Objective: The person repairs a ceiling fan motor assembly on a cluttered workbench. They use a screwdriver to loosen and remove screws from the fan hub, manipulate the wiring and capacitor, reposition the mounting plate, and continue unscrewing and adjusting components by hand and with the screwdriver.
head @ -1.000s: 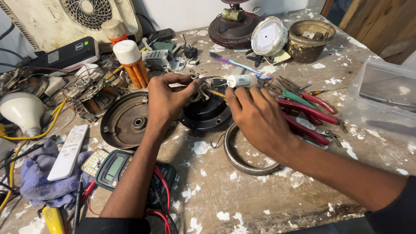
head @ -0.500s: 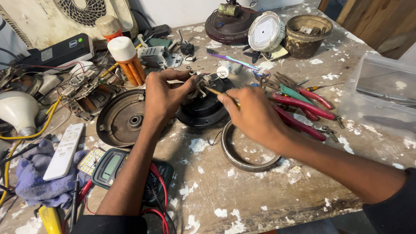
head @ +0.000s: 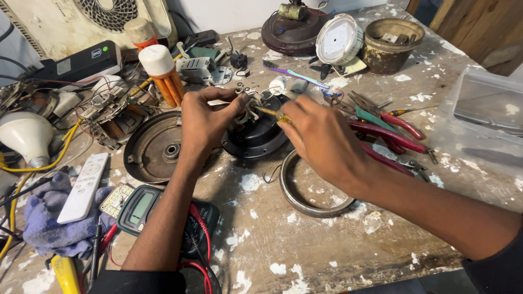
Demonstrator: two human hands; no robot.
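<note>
Since the earlier picture, both hands have come closer together over the black round motor part in the middle of the frame, and the white tube the right hand held before is gone from it. The left hand is curled, with its fingertips pinching a little bunch of wires and metal bits on top of the motor part. The right hand is closed around a small yellow screwdriver, and its tip points at those wires. Just left of the motor part lies a round dark metal cover. A metal ring lies under the right wrist. Red pliers rest to the right. A green meter sits at the lower left, beside a white remote on a purple cloth. An orange bottle with a white cap stands in the upper left.
</note>
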